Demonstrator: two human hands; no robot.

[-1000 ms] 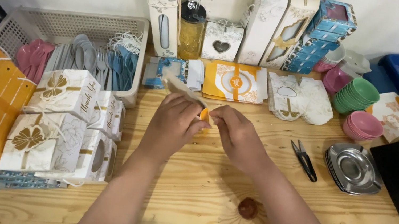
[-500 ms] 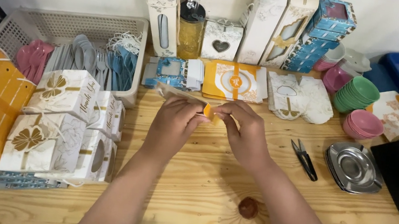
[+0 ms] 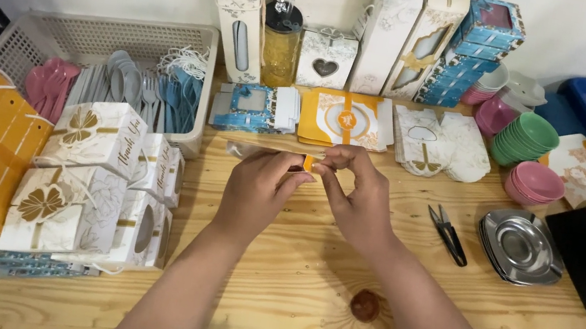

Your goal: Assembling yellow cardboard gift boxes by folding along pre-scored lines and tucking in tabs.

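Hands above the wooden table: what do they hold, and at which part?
Both the left hand and the right hand pinch a small orange piece between fingers, at its two ends.

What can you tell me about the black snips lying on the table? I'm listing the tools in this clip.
The black snips are a small, slim pair of thread clippers, dark all over, with two narrow blades meeting in a point at the far end. They lie flat on the wooden table, angled, tips away from the person. They sit right of the right hand and left of the steel dishes. Nothing touches them.
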